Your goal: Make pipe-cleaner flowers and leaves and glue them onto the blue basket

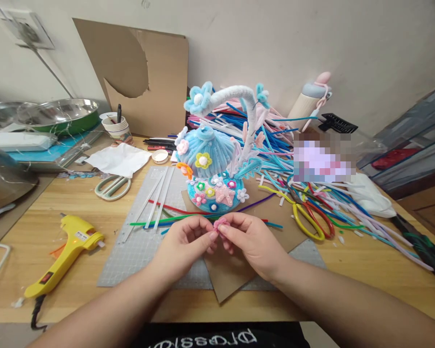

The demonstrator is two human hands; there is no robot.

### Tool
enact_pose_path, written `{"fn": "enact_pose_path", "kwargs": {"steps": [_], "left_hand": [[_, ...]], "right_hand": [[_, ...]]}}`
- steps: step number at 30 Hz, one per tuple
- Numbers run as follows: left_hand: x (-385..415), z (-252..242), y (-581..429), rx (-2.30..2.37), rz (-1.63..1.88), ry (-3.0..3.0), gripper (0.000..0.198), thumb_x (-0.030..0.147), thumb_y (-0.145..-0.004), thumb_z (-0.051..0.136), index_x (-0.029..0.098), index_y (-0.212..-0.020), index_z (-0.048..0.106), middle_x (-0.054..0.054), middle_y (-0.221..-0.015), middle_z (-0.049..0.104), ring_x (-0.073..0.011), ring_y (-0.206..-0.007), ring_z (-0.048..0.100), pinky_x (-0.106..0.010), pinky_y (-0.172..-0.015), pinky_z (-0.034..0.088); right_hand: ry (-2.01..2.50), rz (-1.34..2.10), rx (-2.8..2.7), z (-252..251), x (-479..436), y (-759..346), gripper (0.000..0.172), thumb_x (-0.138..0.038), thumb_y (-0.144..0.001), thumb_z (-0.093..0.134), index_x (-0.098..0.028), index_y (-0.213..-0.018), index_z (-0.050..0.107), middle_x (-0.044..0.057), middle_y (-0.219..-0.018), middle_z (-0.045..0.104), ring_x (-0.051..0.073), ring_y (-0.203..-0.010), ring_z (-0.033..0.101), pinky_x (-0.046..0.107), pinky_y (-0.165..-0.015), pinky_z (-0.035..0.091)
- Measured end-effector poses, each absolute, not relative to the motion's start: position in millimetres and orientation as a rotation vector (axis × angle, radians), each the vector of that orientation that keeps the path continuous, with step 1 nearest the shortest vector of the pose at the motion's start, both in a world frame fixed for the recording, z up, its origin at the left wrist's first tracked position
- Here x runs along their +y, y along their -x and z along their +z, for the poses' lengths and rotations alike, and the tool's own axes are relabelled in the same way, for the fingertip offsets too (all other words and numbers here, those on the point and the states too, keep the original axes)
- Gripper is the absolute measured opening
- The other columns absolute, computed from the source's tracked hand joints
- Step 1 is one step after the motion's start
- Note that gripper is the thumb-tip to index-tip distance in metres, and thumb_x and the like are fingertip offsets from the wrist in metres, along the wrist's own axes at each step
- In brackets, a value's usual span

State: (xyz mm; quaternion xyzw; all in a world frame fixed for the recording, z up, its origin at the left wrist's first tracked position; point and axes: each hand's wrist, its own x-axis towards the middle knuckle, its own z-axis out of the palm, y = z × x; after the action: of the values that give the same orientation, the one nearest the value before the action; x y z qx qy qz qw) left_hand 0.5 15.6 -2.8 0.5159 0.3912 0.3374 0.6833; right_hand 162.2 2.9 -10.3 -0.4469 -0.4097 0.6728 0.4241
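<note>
Between my fingertips is a small pink pipe-cleaner flower, partly hidden by the thumbs. My left hand pinches it from the left. From the other side, my right hand has thumb and fingers closed on it. Just behind the hands stands a blue pipe-cleaner craft house, covered with coloured flowers and a pink star, under a white arched stem with blue flowers. Loose red, green, blue and purple pipe cleaners lie at its base.
A yellow glue gun lies at left, near grey-handled scissors. Glue sticks rest on a grey cutting mat, with cardboard over it. Yellow- and red-handled tools and piled pipe cleaners are at right.
</note>
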Motion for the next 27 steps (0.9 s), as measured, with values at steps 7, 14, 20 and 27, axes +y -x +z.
{"fn": "enact_pose_path", "kwargs": {"steps": [7, 14, 20, 27], "left_hand": [[14.4, -3.8, -0.9, 0.898, 0.753, -1.148, 0.019, 0.03, -0.076, 0.067, 0.013, -0.073, 0.058, -0.001, -0.067, 0.065, -0.0102, -0.06, 0.056, -0.023, -0.061, 0.046], [16.7, -1.3, -0.1, 0.947, 0.784, -1.146, 0.021, 0.03, -0.075, 0.066, 0.014, -0.068, 0.055, 0.001, -0.061, 0.061, -0.0096, -0.057, 0.054, -0.023, -0.057, 0.044], [15.7, -1.3, 0.6, 0.935, 0.813, -1.146, 0.019, 0.031, -0.077, 0.065, 0.014, -0.075, 0.056, 0.001, -0.064, 0.061, -0.0098, -0.059, 0.054, -0.022, -0.057, 0.045], [18.3, -4.5, -0.9, 0.894, 0.833, -1.096, 0.02, 0.03, -0.075, 0.068, 0.014, -0.083, 0.058, 0.001, -0.067, 0.062, -0.0095, -0.058, 0.055, -0.022, -0.056, 0.045]], "right_hand": [[1.133, 1.648, -1.017, -9.9, 2.8, -161.8, 0.023, -0.037, -0.072, 0.07, -0.015, -0.078, 0.063, -0.003, -0.06, 0.058, 0.007, -0.05, 0.048, 0.022, -0.05, 0.039], [1.084, 1.77, -1.047, -9.0, 1.5, -161.8, 0.027, -0.042, -0.076, 0.065, -0.017, -0.079, 0.057, -0.002, -0.068, 0.057, 0.009, -0.057, 0.052, 0.021, -0.047, 0.04], [1.125, 1.737, -1.112, -8.2, 1.7, -160.8, 0.033, -0.047, -0.077, 0.062, -0.016, -0.071, 0.051, -0.003, -0.063, 0.053, 0.008, -0.053, 0.048, 0.021, -0.047, 0.037], [1.08, 1.689, -1.257, -3.1, 0.8, -160.6, 0.031, -0.046, -0.081, 0.057, -0.016, -0.076, 0.053, -0.001, -0.067, 0.058, 0.009, -0.056, 0.048, 0.022, -0.053, 0.038]]}}
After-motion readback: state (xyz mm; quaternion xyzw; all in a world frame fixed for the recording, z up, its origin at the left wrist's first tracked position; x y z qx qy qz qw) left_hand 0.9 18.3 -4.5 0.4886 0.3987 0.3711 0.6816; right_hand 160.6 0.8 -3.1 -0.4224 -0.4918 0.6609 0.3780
